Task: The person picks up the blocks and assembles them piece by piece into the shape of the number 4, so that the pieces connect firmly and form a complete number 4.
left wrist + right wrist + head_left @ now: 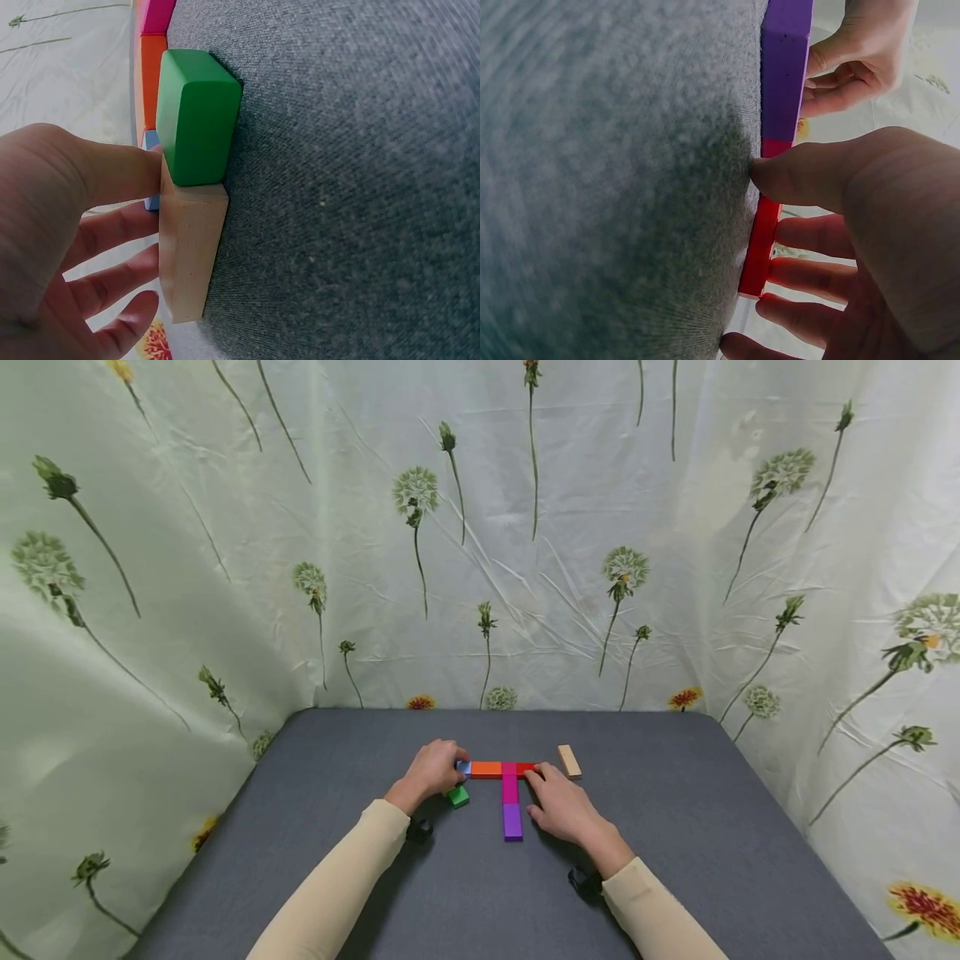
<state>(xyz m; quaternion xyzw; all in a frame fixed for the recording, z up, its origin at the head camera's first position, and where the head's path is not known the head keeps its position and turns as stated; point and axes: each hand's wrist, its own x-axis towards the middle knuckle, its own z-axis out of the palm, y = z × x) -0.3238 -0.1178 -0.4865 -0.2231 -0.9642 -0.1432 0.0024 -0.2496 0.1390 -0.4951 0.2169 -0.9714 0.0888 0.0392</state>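
My left hand (435, 768) pinches a blue block (464, 769) between thumb and index finger at the left end of a row. An orange block (486, 770), a magenta block (509, 768) and a red block (527, 770) continue that row. Fairly straight fingers of my right hand (564, 806) touch the red block at the right end, its thumb low beside the stem. Another magenta block (510, 789) and a purple block (512, 822) form this stem toward me. Beside my left hand, a green block (199, 120) lies against a plain wooden block (191, 251).
Another plain wooden block (569, 761) lies behind my right hand. The grey tabletop (480, 902) reaches back to a flowered curtain (480, 568), which also hangs along both sides.
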